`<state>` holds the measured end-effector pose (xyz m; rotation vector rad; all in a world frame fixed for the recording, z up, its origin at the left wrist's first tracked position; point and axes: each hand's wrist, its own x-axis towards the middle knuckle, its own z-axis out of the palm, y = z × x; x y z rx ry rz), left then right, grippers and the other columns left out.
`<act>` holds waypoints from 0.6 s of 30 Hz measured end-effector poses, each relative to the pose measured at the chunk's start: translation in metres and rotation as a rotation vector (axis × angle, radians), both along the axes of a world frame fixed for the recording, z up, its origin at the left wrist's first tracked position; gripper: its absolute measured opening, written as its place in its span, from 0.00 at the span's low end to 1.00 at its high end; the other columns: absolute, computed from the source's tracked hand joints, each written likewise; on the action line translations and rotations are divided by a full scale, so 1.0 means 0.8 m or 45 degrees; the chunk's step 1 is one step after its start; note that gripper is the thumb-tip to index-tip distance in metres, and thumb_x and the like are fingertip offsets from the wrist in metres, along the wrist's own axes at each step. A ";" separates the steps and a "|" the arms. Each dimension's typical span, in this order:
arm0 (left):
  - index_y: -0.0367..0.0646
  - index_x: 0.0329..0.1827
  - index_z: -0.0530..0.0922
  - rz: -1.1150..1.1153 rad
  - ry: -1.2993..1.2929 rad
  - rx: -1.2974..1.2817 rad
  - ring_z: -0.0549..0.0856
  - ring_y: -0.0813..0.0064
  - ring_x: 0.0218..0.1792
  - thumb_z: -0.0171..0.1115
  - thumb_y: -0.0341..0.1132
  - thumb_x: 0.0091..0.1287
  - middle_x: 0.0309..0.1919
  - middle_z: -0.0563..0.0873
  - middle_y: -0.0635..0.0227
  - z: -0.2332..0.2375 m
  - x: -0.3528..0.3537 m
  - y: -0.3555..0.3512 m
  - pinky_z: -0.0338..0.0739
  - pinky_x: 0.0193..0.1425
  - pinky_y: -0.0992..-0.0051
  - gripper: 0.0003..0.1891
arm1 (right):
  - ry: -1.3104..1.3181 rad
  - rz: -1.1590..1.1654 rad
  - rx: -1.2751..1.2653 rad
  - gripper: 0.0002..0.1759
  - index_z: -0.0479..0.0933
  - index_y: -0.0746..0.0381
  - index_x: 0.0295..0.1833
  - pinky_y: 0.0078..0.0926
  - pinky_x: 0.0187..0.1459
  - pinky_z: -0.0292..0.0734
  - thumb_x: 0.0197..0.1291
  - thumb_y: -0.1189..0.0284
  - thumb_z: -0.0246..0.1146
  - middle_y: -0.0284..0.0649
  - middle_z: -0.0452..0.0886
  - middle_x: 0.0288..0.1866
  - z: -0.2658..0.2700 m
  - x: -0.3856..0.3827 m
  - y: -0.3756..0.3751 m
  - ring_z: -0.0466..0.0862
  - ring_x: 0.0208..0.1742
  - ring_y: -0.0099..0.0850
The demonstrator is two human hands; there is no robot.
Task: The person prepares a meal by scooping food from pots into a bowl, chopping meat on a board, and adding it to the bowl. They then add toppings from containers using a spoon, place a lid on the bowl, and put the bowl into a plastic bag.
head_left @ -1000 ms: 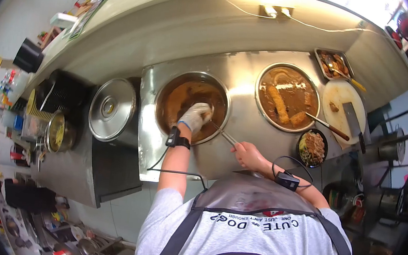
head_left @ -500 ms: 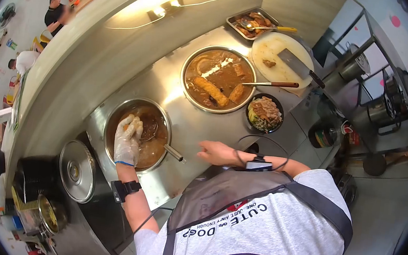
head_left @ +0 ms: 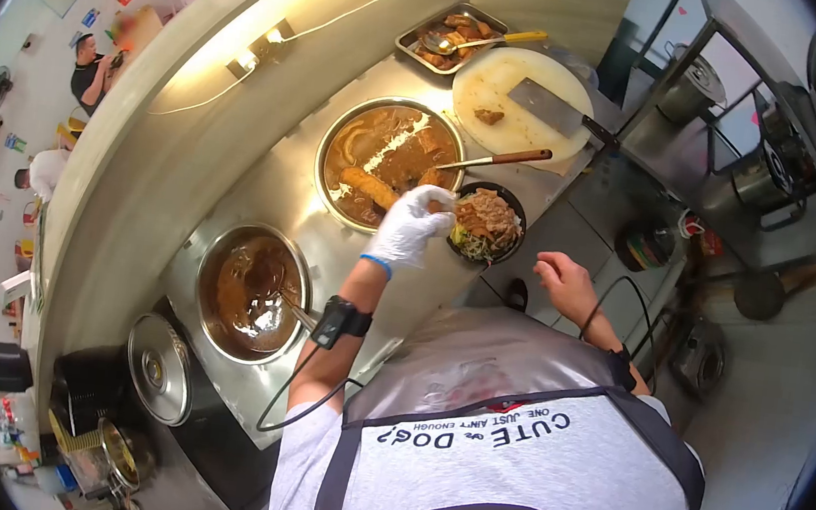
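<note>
My left hand (head_left: 413, 227), in a clear plastic glove with a blue cuff, is at the left edge of a black bowl (head_left: 488, 226). Its fingers are pinched together; whatever is between them is too small to make out. Shredded greens and sliced brown food fill the bowl. My bare right hand (head_left: 568, 285) hangs to the right of the bowl, fingers loosely bent and holding nothing. Behind my left hand stands a steel basin of brown stew (head_left: 391, 142) with fried rolls and a wooden-handled ladle (head_left: 500, 158).
A second steel basin (head_left: 253, 293) with brown broth and a ladle stands at left. Beyond are a white cutting board (head_left: 494, 73) with a cleaver (head_left: 549, 107), and a tray (head_left: 452, 41) of braised pieces. A lidded pot (head_left: 160, 368) is at lower left. Steel shelving stands right.
My left hand has left the broth basin and moved right to the bowl's edge. My right hand has shifted right, away from the counter. The whole view has turned a little.
</note>
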<state>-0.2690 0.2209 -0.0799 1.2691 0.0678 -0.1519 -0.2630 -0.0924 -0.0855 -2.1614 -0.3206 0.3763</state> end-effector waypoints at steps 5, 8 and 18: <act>0.37 0.46 0.80 0.051 0.009 0.967 0.82 0.74 0.36 0.62 0.24 0.60 0.33 0.82 0.65 -0.014 0.054 -0.049 0.76 0.43 0.74 0.11 | 0.184 0.016 0.042 0.16 0.79 0.66 0.53 0.29 0.44 0.81 0.66 0.67 0.61 0.46 0.87 0.41 -0.004 0.058 -0.059 0.87 0.40 0.34; 0.37 0.44 0.81 0.174 -0.377 1.584 0.83 0.59 0.38 0.62 0.24 0.57 0.33 0.83 0.55 -0.038 0.080 -0.068 0.77 0.46 0.65 0.11 | 0.121 0.101 0.101 0.15 0.79 0.67 0.52 0.30 0.44 0.80 0.66 0.68 0.60 0.46 0.86 0.41 -0.001 0.098 -0.086 0.87 0.40 0.35; 0.39 0.36 0.81 0.205 -0.185 1.949 0.82 0.48 0.40 0.57 0.26 0.57 0.31 0.82 0.49 -0.043 0.103 -0.116 0.77 0.46 0.57 0.07 | 0.030 0.333 0.177 0.14 0.79 0.67 0.51 0.34 0.44 0.80 0.65 0.69 0.61 0.50 0.85 0.40 -0.025 0.197 -0.127 0.86 0.41 0.42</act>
